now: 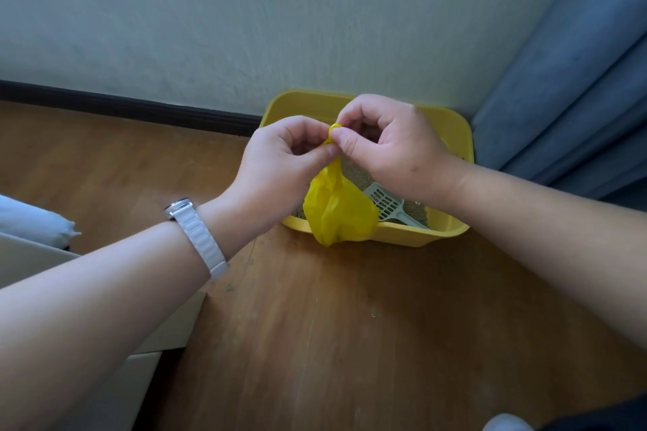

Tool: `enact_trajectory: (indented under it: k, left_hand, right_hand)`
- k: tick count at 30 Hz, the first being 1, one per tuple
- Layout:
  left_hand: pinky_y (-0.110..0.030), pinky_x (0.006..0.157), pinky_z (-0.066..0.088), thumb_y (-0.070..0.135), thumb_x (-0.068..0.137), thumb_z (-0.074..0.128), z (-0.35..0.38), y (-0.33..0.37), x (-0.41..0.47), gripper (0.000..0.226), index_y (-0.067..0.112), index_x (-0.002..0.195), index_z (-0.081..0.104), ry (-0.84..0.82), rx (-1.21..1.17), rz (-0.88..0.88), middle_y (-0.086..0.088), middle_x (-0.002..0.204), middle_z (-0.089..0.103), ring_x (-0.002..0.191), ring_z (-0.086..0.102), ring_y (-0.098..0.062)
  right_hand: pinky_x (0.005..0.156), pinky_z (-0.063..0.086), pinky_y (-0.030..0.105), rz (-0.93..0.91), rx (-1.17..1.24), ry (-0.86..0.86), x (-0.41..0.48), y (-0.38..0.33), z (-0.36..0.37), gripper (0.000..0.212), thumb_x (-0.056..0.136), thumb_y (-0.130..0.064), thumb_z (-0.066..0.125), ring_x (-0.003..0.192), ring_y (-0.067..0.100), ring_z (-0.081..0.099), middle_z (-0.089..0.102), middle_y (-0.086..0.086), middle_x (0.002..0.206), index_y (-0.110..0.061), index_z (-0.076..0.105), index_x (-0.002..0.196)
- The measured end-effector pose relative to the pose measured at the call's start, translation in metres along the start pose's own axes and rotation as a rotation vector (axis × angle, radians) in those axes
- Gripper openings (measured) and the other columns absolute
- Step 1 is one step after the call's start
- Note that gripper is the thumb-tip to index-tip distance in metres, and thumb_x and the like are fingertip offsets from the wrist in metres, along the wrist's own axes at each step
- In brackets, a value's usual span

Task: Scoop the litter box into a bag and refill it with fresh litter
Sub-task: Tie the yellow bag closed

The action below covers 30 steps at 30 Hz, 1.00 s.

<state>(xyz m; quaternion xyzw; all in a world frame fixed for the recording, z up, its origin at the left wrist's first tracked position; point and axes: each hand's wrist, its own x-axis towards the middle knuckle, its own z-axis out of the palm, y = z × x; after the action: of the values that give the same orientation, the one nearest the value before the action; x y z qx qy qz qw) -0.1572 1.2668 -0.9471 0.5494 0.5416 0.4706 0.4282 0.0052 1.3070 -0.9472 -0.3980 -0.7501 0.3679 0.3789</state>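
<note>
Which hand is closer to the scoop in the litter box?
Right. The right hand pinches the yellow bag by its neck, directly above the scoop; the left hand pinches it too, on the bag's far side from the scoop.

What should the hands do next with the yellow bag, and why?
Probably pull the neck of the yellow bag tight to finish the knot. The left hand and right hand both pinch its twisted top. It hangs bulging at the near rim of the litter box, and the scoop lies in the litter. So scooping looks done, and closing the bag likely comes first.
</note>
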Motion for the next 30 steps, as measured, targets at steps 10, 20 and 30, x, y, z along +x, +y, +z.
enact_trajectory:
  k: [10,20,30]
  left_hand:
    - [-0.026,0.064,0.049,0.002,0.084,0.072,0.013,0.036,0.032,0.012,0.014,0.08,0.069,0.104,-0.133,-0.012,0.003,0.069,0.066,0.065,0.058,-0.011]
    - [-0.031,0.073,0.051,0.007,0.077,0.075,0.023,0.107,0.069,0.011,0.018,0.076,0.073,0.09,-0.273,0.063,-0.003,0.076,0.07,0.077,0.061,-0.02]
    - [-0.033,0.074,0.051,0.001,0.08,0.071,0.029,0.265,0.09,0.011,0.012,0.08,0.071,0.049,-0.349,-0.044,-0.007,0.077,0.067,0.078,0.059,-0.024]
  right_hand:
    - [0.095,0.05,0.036,0.142,-0.18,-0.093,-0.007,0.048,-0.029,0.042,0.088,-0.042,0.063,0.111,0.007,0.055,0.059,-0.009,0.121,-0.024,0.056,0.126]
    - [0.109,0.033,0.035,0.281,-0.238,-0.178,0.014,0.044,-0.053,0.075,0.085,-0.047,0.069,0.133,0.012,0.037,0.037,-0.01,0.148,-0.034,0.029,0.148]
    - [0.098,0.043,0.036,0.377,-0.186,-0.012,0.037,-0.071,-0.122,0.077,0.079,-0.05,0.072,0.124,0.017,0.049,0.049,-0.006,0.137,-0.035,0.034,0.144]
